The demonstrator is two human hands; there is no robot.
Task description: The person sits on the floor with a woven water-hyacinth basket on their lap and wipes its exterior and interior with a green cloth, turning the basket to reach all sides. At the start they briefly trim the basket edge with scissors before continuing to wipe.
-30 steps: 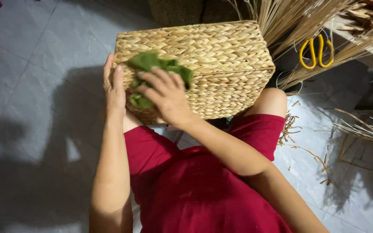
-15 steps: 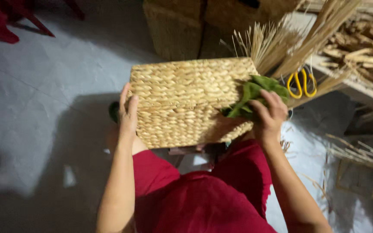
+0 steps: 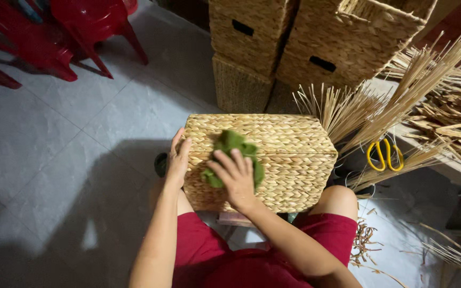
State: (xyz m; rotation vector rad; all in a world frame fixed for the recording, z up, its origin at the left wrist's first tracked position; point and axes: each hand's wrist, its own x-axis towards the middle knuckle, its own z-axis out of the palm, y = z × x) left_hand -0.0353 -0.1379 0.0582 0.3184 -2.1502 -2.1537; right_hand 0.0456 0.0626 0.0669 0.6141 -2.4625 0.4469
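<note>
- Woven basket (image 3: 273,160): rough, matt plaited straw.
- Green cloth (image 3: 233,154) on it: soft, matt fabric.
- Red chairs (image 3: 70,32) beyond: glossy plastic.
- Floor (image 3: 54,149) beneath: smooth tile.

Red plastic chairs (image 3: 70,32) at upper left, stacked woven baskets (image 3: 316,42) at top centre, yellow-handled scissors (image 3: 384,154) among dried reed bundles (image 3: 433,106) at right.
</note>
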